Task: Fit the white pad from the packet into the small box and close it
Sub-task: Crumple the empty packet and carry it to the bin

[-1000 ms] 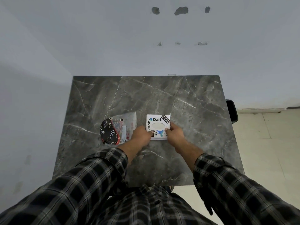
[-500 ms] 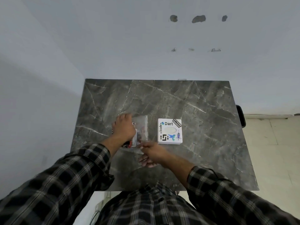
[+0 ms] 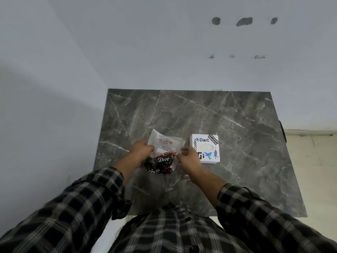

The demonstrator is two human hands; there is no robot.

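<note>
clear plastic packet [image 3: 165, 148] is pinched between your left hand [image 3: 141, 149] and right hand [image 3: 187, 156], lifted near the marble table [image 3: 237, 115]. the closed small box [image 3: 204, 148] lies just right, nearer your right hand; the white pad [image 3: 161, 150] looks to be inside the packet.

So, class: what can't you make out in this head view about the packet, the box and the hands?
- White pad: indistinct inside the clear packet, blurred by crinkled plastic.
- Small box: lid shut, contents hidden.
- Fingertips of the left hand and right hand: curled under, so the grip is unclear.
</note>
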